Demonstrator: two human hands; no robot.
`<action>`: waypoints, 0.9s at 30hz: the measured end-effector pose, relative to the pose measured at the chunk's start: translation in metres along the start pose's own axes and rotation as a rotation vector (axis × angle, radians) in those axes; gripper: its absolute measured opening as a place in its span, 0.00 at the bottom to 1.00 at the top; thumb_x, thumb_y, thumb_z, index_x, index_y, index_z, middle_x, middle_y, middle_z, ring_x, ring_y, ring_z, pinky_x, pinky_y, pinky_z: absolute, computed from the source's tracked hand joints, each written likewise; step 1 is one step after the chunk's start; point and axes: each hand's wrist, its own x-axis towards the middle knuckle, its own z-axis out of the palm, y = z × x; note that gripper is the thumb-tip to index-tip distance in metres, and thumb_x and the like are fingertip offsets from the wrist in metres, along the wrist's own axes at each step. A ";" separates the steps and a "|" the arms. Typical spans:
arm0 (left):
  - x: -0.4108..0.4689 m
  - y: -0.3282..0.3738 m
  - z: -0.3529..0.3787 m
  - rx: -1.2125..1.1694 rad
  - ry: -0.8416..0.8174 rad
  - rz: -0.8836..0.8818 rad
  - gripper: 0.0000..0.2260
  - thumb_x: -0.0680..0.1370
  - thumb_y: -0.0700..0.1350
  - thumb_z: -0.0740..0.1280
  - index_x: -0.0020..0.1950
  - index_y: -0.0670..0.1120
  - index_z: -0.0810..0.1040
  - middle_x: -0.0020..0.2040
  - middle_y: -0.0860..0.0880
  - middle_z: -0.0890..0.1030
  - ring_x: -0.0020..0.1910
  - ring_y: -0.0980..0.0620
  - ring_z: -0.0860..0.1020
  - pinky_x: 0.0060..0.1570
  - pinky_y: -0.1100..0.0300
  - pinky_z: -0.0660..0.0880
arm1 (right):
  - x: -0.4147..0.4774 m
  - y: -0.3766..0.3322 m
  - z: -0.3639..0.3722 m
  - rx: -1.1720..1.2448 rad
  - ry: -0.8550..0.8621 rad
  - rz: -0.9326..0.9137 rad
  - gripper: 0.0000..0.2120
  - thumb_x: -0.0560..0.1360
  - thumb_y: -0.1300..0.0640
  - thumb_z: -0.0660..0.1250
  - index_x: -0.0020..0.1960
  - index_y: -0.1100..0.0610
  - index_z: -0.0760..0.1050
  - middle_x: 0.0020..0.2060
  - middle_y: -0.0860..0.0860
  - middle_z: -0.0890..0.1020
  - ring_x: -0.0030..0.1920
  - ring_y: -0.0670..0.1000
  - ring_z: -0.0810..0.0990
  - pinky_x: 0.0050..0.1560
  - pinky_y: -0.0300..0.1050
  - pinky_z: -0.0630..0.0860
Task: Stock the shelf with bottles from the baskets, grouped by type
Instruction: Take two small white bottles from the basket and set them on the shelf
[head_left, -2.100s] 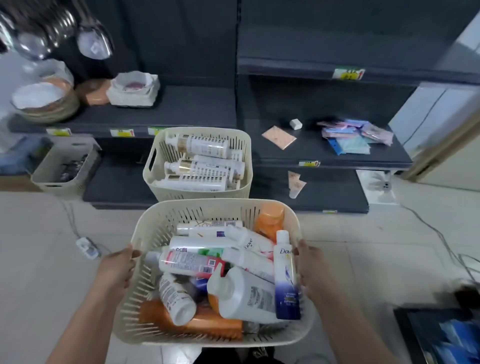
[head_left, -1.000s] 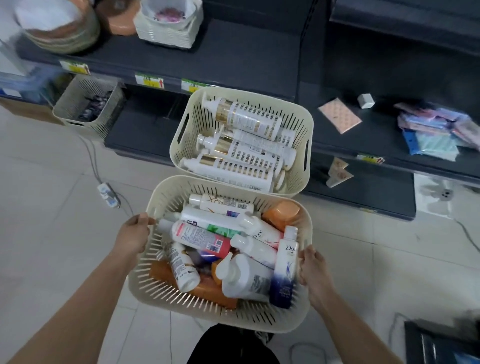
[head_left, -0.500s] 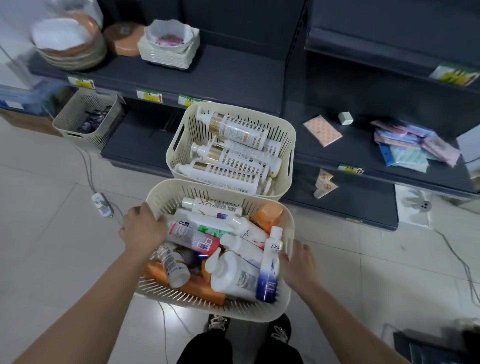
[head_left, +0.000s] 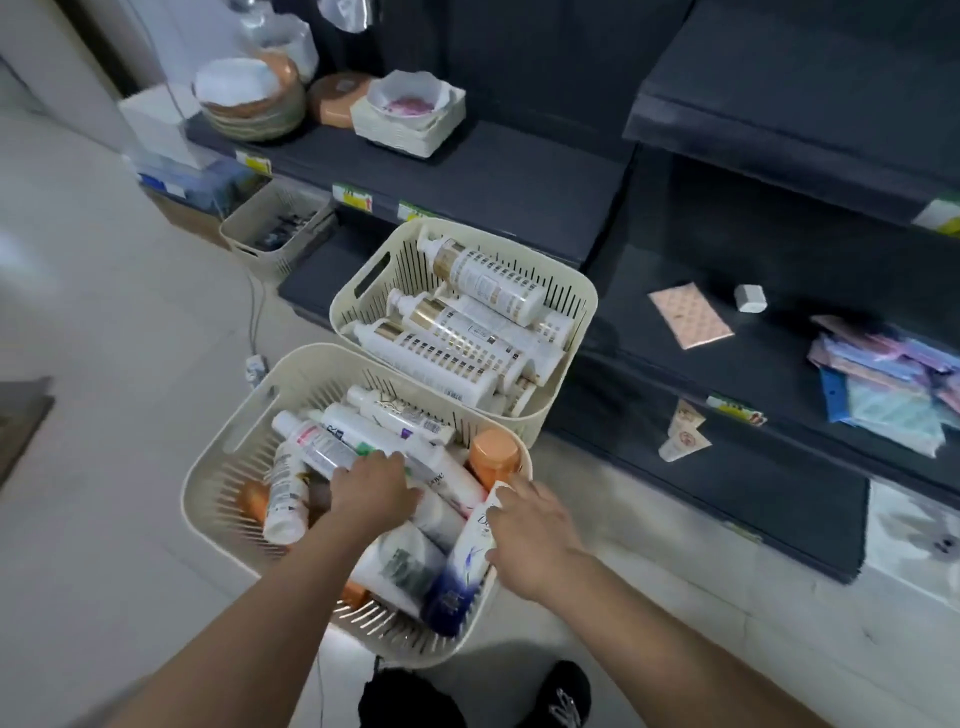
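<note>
A cream slotted basket (head_left: 208, 478) stands on the floor in front of me, holding several mixed bottles lying flat. My left hand (head_left: 374, 493) reaches into it, fingers spread over a white bottle with a pink label (head_left: 317, 447). My right hand (head_left: 530, 530) closes round the upper part of the white-and-blue Dove bottle (head_left: 460, 577) at the basket's right side. An orange-capped bottle (head_left: 493, 457) lies just beyond. Behind stands a second cream basket (head_left: 587, 312) with white-and-gold pump bottles (head_left: 483, 280). The dark shelf (head_left: 519, 176) rises behind both.
Bowls and plates (head_left: 249, 98) sit on the left of the shelf, and a small basket (head_left: 270, 228) stands below them. Sachets (head_left: 883, 374) and a pink pad (head_left: 691, 317) lie on the right-hand shelf. A power strip and cable (head_left: 254, 364) lie on the floor. My shoes (head_left: 561, 696) are at the bottom.
The near basket has been set down on the floor by the far basket. Both hands left its rim; the left went in over the bottles, the right onto the Dove bottle.
</note>
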 end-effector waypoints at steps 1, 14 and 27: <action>-0.002 0.002 0.005 0.019 -0.005 -0.032 0.21 0.78 0.57 0.60 0.66 0.47 0.69 0.62 0.45 0.75 0.63 0.44 0.73 0.60 0.47 0.68 | 0.001 0.003 0.002 -0.002 -0.015 -0.039 0.21 0.79 0.48 0.61 0.68 0.58 0.73 0.68 0.56 0.70 0.74 0.57 0.59 0.74 0.50 0.53; 0.007 -0.006 0.004 -0.201 -0.047 -0.074 0.15 0.70 0.57 0.73 0.41 0.52 0.68 0.39 0.54 0.73 0.46 0.49 0.73 0.52 0.52 0.66 | 0.052 0.011 0.005 -0.114 -0.226 -0.216 0.18 0.75 0.53 0.63 0.64 0.54 0.73 0.61 0.54 0.76 0.63 0.55 0.70 0.62 0.52 0.63; 0.007 -0.010 -0.014 -0.596 0.012 0.018 0.15 0.69 0.50 0.76 0.38 0.51 0.70 0.35 0.52 0.70 0.34 0.54 0.68 0.33 0.59 0.62 | 0.057 0.007 -0.018 -0.039 -0.328 -0.221 0.34 0.65 0.35 0.74 0.61 0.57 0.74 0.55 0.54 0.80 0.55 0.56 0.79 0.44 0.46 0.69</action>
